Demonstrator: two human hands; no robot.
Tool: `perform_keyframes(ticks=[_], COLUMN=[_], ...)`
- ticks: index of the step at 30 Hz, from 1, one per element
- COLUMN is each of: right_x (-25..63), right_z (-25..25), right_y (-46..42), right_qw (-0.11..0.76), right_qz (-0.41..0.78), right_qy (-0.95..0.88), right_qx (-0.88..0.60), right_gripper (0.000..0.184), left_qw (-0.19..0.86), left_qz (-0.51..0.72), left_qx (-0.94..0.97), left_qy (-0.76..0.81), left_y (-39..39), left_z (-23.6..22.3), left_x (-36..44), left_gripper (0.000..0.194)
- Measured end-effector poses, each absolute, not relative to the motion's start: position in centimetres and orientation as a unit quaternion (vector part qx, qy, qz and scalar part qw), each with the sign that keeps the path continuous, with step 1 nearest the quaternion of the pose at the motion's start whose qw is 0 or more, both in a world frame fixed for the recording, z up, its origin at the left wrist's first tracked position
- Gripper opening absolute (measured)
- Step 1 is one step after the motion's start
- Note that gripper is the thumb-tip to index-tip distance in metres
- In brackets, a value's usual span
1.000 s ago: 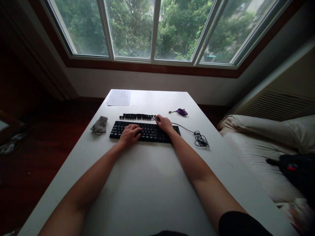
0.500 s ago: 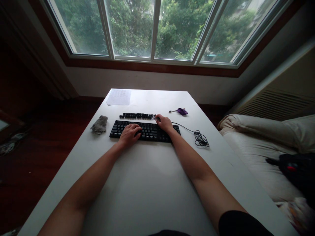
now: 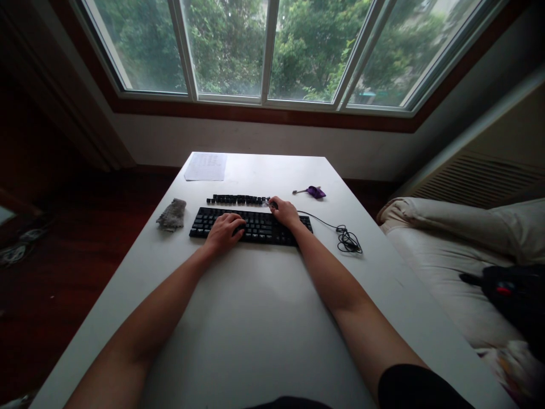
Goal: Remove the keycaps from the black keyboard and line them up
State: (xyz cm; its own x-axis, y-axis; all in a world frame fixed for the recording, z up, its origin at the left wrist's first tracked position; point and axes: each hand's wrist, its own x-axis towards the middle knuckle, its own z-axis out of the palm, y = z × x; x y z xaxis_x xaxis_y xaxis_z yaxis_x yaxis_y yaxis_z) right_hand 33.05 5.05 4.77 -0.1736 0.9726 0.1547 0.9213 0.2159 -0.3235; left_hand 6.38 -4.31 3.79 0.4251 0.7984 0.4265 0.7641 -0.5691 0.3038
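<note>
A black keyboard [image 3: 264,227] lies across the white table. My left hand [image 3: 226,230] rests on its left half, palm down, fingers bent and a little apart, with nothing visibly held. Behind the keyboard stands a row of loose black keycaps [image 3: 238,199]. At the right end of that row, my right hand [image 3: 283,211] is closed in a pinch. A small, thin metallic thing, like a wire keycap puller [image 3: 267,201], shows at its fingertips; the rest is covered by the fingers. The hand is just above the keyboard's back edge.
Left of the keyboard lies a crumpled grey cloth [image 3: 172,215]. Printed paper [image 3: 206,167] is at the table's far left corner. Behind on the right is a purple object with a thin brush-like stem [image 3: 315,192]. A coiled black cable [image 3: 349,240] lies right. A beige sofa [image 3: 443,250] flanks the table.
</note>
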Motion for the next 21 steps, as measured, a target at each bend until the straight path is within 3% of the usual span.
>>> perform_keyframes(ticks=[21], right_x=[33.17], right_z=[4.53], right_y=[5.24], right_qw=[0.166], right_qz=[0.073], right_qy=[-0.765], right_qx=[-0.619], right_gripper=[0.031], left_qw=[0.027], left_qz=[0.269], left_qx=[0.844], left_qy=[0.462], left_y=[-4.27], left_z=[3.73], left_x=[6.33], left_gripper=[0.028])
